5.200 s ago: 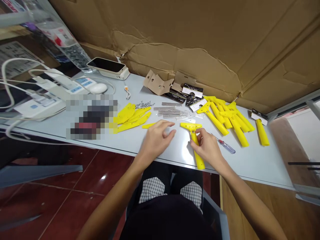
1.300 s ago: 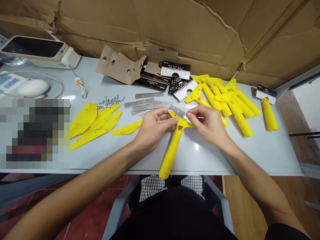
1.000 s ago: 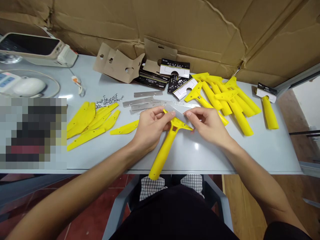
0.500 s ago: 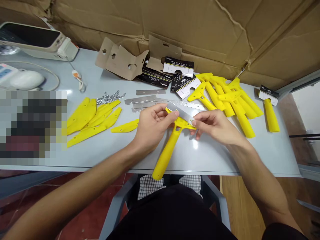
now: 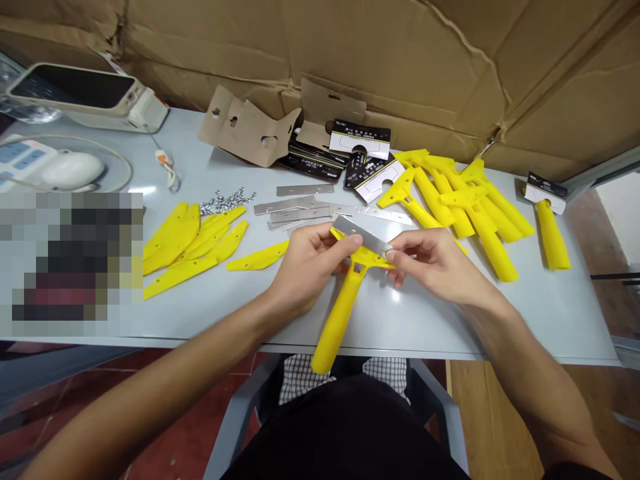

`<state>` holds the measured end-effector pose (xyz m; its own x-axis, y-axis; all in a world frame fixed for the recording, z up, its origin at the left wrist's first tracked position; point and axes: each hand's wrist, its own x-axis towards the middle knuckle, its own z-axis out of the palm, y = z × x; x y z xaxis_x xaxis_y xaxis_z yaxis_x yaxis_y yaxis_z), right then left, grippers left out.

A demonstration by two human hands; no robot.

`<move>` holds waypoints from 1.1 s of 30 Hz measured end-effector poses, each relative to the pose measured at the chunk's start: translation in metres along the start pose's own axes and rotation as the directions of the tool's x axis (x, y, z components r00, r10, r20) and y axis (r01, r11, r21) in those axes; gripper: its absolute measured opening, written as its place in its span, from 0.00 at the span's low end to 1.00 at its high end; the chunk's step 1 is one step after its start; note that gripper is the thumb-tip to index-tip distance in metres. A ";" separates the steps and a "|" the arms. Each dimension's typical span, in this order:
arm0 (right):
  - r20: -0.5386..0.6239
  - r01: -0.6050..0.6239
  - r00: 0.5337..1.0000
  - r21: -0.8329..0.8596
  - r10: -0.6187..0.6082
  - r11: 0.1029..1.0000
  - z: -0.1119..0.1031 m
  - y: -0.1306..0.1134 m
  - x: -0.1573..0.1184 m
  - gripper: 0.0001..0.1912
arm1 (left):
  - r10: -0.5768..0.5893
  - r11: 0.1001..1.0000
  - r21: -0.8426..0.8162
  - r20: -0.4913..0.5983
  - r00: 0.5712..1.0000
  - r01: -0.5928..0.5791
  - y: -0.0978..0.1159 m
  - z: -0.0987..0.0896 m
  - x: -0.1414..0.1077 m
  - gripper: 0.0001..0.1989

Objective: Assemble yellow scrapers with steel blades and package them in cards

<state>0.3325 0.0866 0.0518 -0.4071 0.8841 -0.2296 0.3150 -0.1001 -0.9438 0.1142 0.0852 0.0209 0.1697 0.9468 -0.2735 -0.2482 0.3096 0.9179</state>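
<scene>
Crosswise — flat metal blade (image 5: 370,237) atop smooth yellow plastic scraper (image 5: 341,312).

The blade (image 5: 369,237) lies on the scraper (image 5: 338,325), between the left fingers (image 5: 352,245) and right fingers (image 5: 401,261). Left of the left fingers lie covers (image 5: 173,233), with screws (image 5: 227,201) behind them. Beyond both sets of fingers are loose blades (image 5: 300,215), then cards (image 5: 361,139). Right of the right fingers lie piled scrapers (image 5: 493,250); farther right is a lone scraper (image 5: 553,237).
</scene>
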 end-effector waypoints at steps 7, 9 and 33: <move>-0.017 0.013 1.000 0.015 -0.013 1.000 0.002 0.003 0.002 0.15 | -0.060 0.997 -0.046 0.049 0.997 0.063 -0.004 0.002 0.000 0.19; -0.024 0.006 1.000 0.037 -0.005 0.999 0.004 0.003 0.003 0.16 | -0.067 0.996 -0.057 0.038 0.997 0.069 -0.004 0.004 0.000 0.19; -0.001 0.437 0.784 -0.709 -0.621 0.553 0.041 -0.067 0.032 0.05 | 0.193 0.978 -0.092 0.084 0.977 -0.186 -0.014 0.007 0.006 0.09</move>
<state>0.2628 0.1032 0.0982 -0.5137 0.7558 0.4060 0.6047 0.6546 -0.4536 0.1253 0.0862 0.0084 0.1981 0.9780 -0.0655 -0.3617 0.1351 0.9225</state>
